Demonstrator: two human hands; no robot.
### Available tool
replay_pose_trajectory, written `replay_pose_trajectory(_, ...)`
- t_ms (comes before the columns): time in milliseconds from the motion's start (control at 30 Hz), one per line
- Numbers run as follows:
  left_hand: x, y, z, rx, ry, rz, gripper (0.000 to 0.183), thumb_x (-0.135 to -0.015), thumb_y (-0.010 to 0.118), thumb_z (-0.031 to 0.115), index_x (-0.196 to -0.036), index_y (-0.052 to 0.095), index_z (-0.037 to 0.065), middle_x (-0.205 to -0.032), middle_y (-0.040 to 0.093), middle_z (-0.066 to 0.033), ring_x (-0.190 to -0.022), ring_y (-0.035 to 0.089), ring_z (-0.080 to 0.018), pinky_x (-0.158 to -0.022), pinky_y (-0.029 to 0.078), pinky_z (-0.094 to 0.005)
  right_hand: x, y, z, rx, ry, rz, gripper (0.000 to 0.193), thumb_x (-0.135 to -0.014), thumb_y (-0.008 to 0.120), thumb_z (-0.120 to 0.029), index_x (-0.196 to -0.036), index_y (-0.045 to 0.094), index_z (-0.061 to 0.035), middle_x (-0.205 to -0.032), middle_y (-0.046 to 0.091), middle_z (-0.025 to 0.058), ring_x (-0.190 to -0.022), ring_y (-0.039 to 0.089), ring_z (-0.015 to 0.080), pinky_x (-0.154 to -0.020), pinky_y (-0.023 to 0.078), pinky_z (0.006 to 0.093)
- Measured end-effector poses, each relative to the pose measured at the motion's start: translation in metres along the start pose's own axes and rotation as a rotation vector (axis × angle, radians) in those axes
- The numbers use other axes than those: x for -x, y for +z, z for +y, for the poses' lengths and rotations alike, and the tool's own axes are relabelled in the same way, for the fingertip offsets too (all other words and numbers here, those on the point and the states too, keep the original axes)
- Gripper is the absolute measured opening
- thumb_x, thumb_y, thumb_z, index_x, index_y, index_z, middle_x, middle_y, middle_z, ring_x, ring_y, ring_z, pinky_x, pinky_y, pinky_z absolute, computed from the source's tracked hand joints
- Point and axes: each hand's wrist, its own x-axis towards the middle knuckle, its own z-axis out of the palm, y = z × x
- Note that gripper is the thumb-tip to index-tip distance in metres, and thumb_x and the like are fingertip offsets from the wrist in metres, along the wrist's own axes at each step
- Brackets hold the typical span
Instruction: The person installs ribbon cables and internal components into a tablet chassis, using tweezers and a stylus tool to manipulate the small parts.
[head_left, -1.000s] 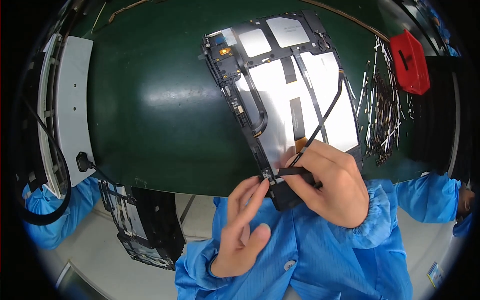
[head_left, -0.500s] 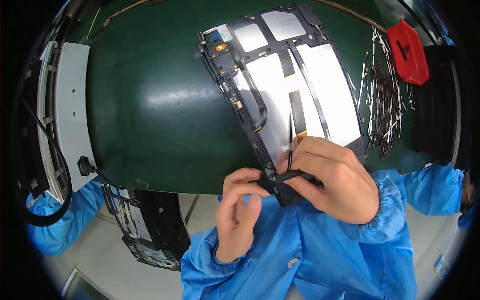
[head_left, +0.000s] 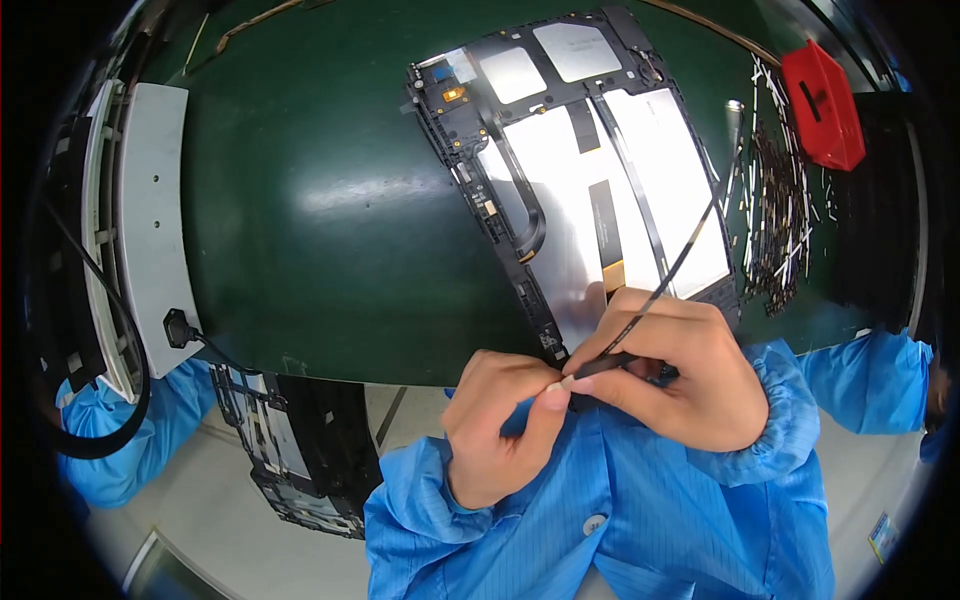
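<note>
A tablet-like device frame [head_left: 560, 230] lies tilted on the green table, its silver panels and black ribbon cables facing up. At its near end, my right hand [head_left: 690, 375] is closed round a slim black tool [head_left: 612, 363], possibly tweezers, partly hidden by the fingers. My left hand [head_left: 505, 425] pinches with thumb and forefinger at the tool's tip. From that pinch a thin dark cable strip [head_left: 682, 255] rises across the frame to a silver end beyond its right edge. The strip's lower end is hidden by my fingertips.
Right of the frame lies a heap of thin dark and white strips [head_left: 775, 215], beside a red bin [head_left: 822, 105]. A grey metal panel [head_left: 155, 220] with a black plug [head_left: 180, 328] stands at left. Another device frame [head_left: 290, 440] sits below the table edge. Blue sleeves of other people show at both sides.
My left hand has moved right and up and closed to a pinch against the tool's tip. A thin cable strip now stretches up over the frame. The view has shifted slightly.
</note>
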Motion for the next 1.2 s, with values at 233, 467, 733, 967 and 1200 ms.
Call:
replay_pose_trajectory(233, 0.001, -0.002, -0.005, 0.060, 0.015, -0.014, 0.005, -0.075, 0.068, 0.004, -0.076, 0.064, 0.002, -0.074, 0.063, -0.0087, -0.065, 0.057, -0.0225, -0.061, 0.043, -0.0291, 0.000, -0.002, 0.004, -0.010, -0.004, 0.001, 0.009, -0.075, 0.069, -0.002, -0.084, 0.067, 0.0014, -0.079, 0.058, 0.0083, -0.058, 0.051, 0.0117, -0.050, 0.039, 0.0228)
replay_pose_trajectory(467, 0.009, 0.007, -0.019, 0.165, -0.099, 0.088, 0.023, -0.089, 0.051, 0.005, -0.109, 0.041, 0.000, -0.086, 0.055, -0.0085, -0.075, 0.051, -0.0118, -0.070, 0.043, -0.0240, -0.004, 0.010, 0.015, 0.353, -0.173, 0.149, 0.013, -0.074, 0.065, -0.002, -0.082, 0.056, 0.0022, -0.080, 0.051, 0.0143, -0.072, 0.054, 0.0332, -0.063, 0.045, 0.0397)
replay_pose_trajectory(733, 0.001, 0.013, -0.020, 0.318, -0.194, 0.096, 0.032, -0.079, 0.064, -0.004, -0.106, 0.046, 0.000, -0.084, 0.054, -0.0054, -0.074, 0.053, -0.0104, -0.071, 0.043, -0.0238, -0.004, 0.010, 0.013, 0.346, -0.100, 0.144, 0.013, -0.075, 0.064, -0.003, -0.082, 0.055, 0.0030, -0.081, 0.051, 0.0151, -0.074, 0.055, 0.0337, -0.065, 0.046, 0.0402)
replay_pose_trajectory(967, 0.000, 0.010, -0.023, 0.388, -0.222, 0.076, 0.030, -0.081, 0.063, -0.003, -0.105, 0.046, 0.000, -0.084, 0.053, -0.0044, -0.075, 0.052, -0.0097, -0.072, 0.042, -0.0231, -0.005, 0.006, 0.009, 0.338, -0.037, 0.121, 0.013, -0.074, 0.064, -0.003, -0.082, 0.056, 0.0035, -0.079, 0.052, 0.0156, -0.074, 0.055, 0.0339, -0.065, 0.046, 0.0398)
replay_pose_trajectory(1200, 0.001, 0.008, -0.024, 0.427, -0.244, 0.084, 0.024, -0.085, 0.060, 0.001, -0.106, 0.047, -0.001, -0.087, 0.053, -0.0054, -0.080, 0.051, -0.0102, -0.076, 0.041, -0.0236, -0.005, 0.002, 0.012, 0.242, -0.088, 0.021, 0.012, -0.073, 0.064, -0.001, -0.081, 0.056, 0.0033, -0.079, 0.051, 0.0147, -0.074, 0.055, 0.0334, -0.066, 0.046, 0.0397)
